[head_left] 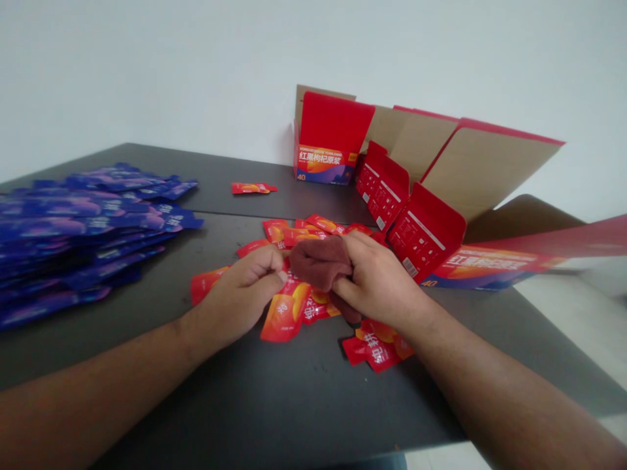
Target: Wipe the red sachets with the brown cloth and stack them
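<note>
My right hand [375, 271] is closed around a folded brown cloth [318, 261], above a loose heap of red and orange sachets [318, 307]. Just left of the cloth, my left hand [249, 277] is closed, thumb pressed to the curled fingers. A red sachet [284, 316] runs from that pinch downward, its narrow end at the fingertips and against the cloth. Part of the heap is hidden behind both hands and the cloth. Nearer the front, a few more sachets [379, 346] lie under my right wrist.
Blue sachets [88, 222] are piled high on the dark table [235, 398] at left. One red sachet [252, 188] lies apart toward the back. Opened red cartons [326, 140] with raised flaps stand along the back and right, one carton [482, 264] close to my right forearm.
</note>
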`<move>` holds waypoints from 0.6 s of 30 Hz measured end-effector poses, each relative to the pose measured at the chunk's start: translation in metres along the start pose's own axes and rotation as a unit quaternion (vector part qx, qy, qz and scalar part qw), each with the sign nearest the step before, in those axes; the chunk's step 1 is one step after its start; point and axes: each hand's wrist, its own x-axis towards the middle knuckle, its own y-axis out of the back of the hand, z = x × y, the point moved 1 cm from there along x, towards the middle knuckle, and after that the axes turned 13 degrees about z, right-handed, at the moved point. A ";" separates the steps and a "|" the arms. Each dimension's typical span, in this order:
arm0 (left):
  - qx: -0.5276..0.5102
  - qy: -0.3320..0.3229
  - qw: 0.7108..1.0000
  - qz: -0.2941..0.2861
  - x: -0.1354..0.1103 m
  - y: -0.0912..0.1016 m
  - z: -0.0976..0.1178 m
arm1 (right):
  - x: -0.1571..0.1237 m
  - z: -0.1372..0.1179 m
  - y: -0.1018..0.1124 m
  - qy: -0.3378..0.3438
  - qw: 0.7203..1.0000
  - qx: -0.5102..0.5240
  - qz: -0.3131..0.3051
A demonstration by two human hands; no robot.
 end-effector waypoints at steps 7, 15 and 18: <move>0.005 0.001 1.000 -0.001 0.000 0.000 -0.002 | 0.000 0.000 0.000 -0.006 1.000 -0.015 -0.005; 0.015 0.002 1.000 0.005 0.001 -0.001 -0.003 | 0.000 0.001 -0.003 -0.004 1.000 -0.016 -0.005; 0.010 0.004 1.000 0.008 0.001 -0.001 -0.003 | 0.000 0.001 -0.003 -0.008 1.000 -0.010 0.004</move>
